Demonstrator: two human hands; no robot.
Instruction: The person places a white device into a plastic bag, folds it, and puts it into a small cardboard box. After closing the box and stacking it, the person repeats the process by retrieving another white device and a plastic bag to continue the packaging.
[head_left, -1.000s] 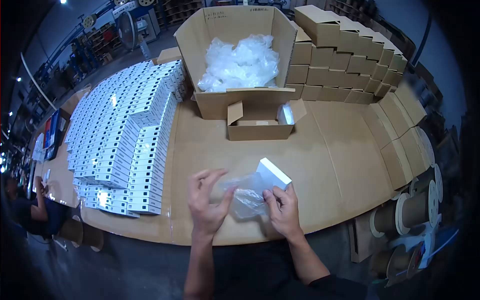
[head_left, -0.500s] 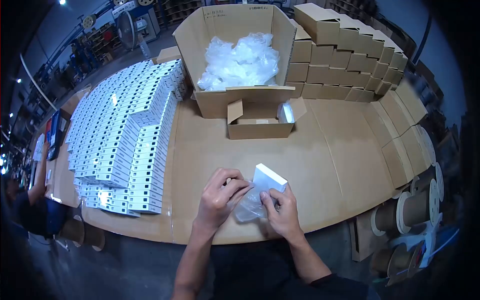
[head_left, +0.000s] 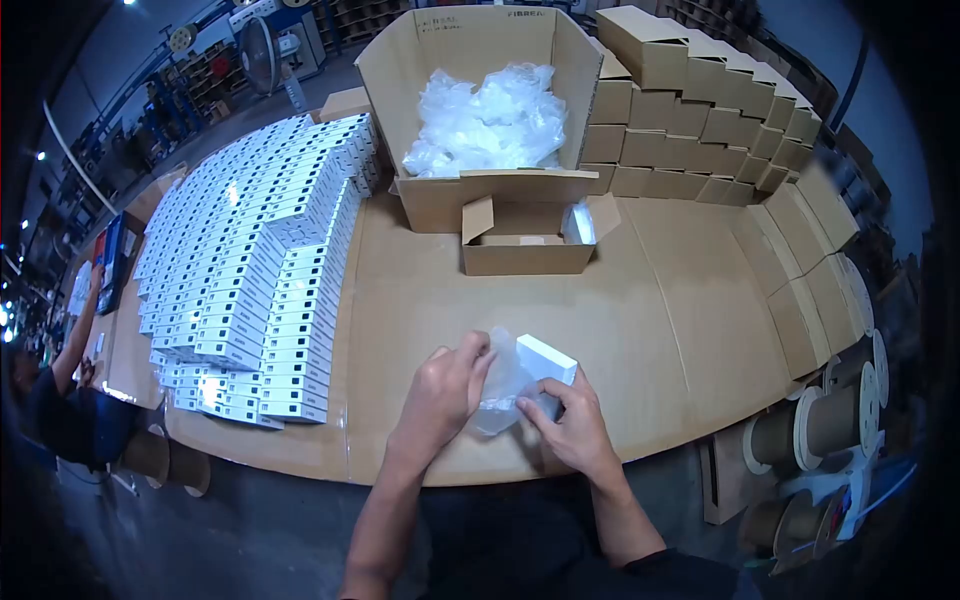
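Observation:
My left hand (head_left: 443, 394) pinches a clear plastic bag (head_left: 503, 385) at its left side, low over the cardboard-covered table (head_left: 660, 300). My right hand (head_left: 568, 425) grips a small white box (head_left: 545, 362) from below, its lower end against the bag. Both hands are close together near the table's front edge. How far the box sits inside the bag is unclear.
Stacked rows of white boxes (head_left: 262, 262) fill the left of the table. A large open carton (head_left: 480, 100) of plastic bags stands at the back, a small open carton (head_left: 530, 240) before it. Brown boxes (head_left: 700, 120) line the right. Another person (head_left: 60, 390) stands at far left.
My left hand has closed in from the left and taken hold of the bag. The white box has dropped slightly and tilted toward the bag.

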